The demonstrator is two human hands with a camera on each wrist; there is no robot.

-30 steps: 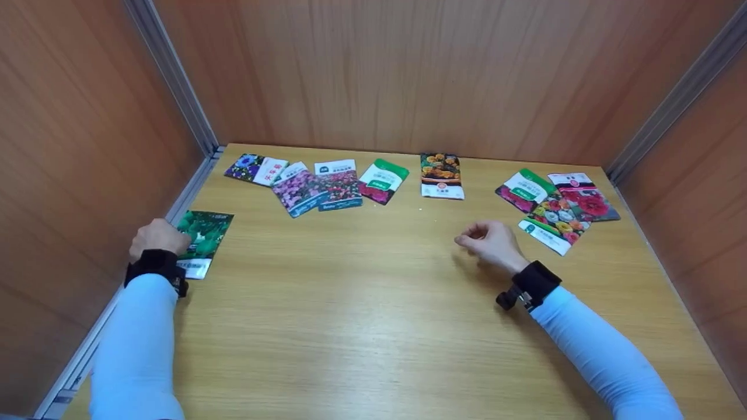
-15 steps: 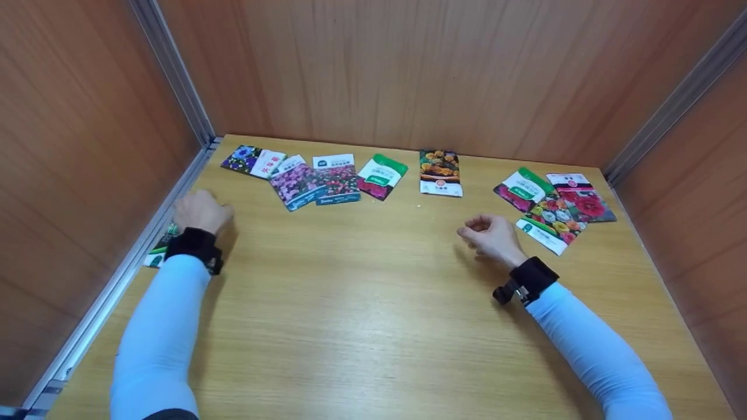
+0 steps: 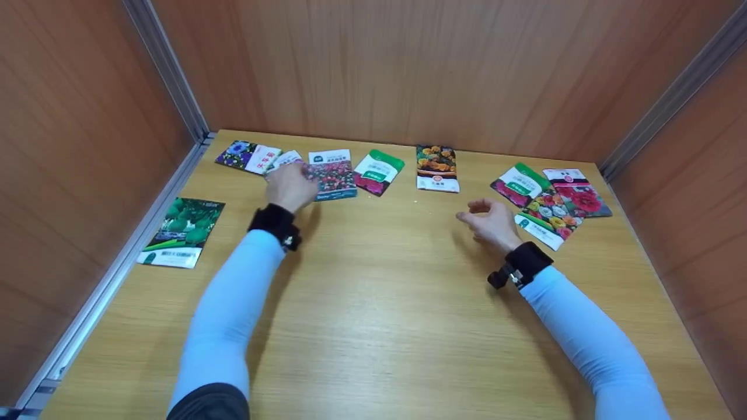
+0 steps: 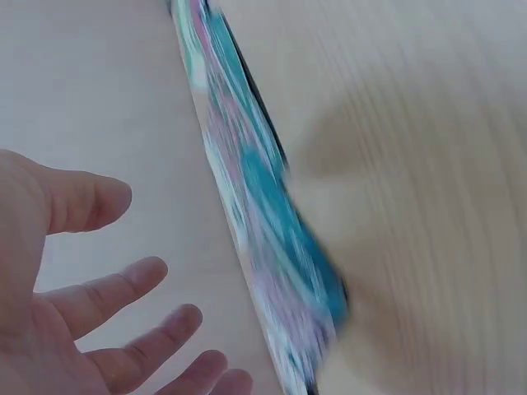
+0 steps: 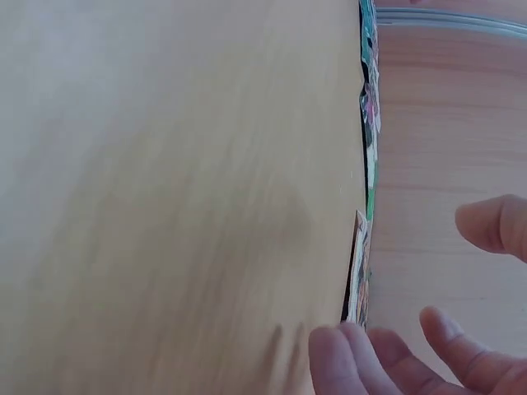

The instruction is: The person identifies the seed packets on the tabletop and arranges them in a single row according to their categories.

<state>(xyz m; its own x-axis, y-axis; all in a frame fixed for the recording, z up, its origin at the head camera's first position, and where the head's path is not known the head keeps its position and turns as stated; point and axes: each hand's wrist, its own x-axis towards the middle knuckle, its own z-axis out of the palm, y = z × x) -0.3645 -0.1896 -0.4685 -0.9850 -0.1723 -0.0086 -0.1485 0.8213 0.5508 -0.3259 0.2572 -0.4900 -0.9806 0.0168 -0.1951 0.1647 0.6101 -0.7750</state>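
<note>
My left hand [image 3: 290, 186] hovers over a pink-and-purple flower seed packet [image 3: 286, 158], hiding most of it. In the left wrist view its fingers [image 4: 140, 284] are spread with nothing between them, and the packets there are blurred. Just right of that hand lies a seed packet with small red and pink flowers [image 3: 332, 175]. My right hand [image 3: 493, 223] is held above the table, fingers loosely bent and holding nothing. Nearest to it is a seed packet with mixed coloured blooms [image 3: 550, 219]. A green vegetable seed packet [image 3: 182, 233] lies flat at the left edge.
A blue-flower packet [image 3: 248, 156] lies at the back left. Along the back are a green-and-white packet [image 3: 379, 172] and an orange marigold packet [image 3: 437, 169]. Another green-and-white packet [image 3: 521, 185] and a red-flower packet [image 3: 578, 192] lie right. Wooden panels [image 3: 408, 70] enclose the table.
My left hand has left the green vegetable packet, now uncovered at the left edge, and moved right and back to the pink-and-purple packet. The right hand has stayed almost in place.
</note>
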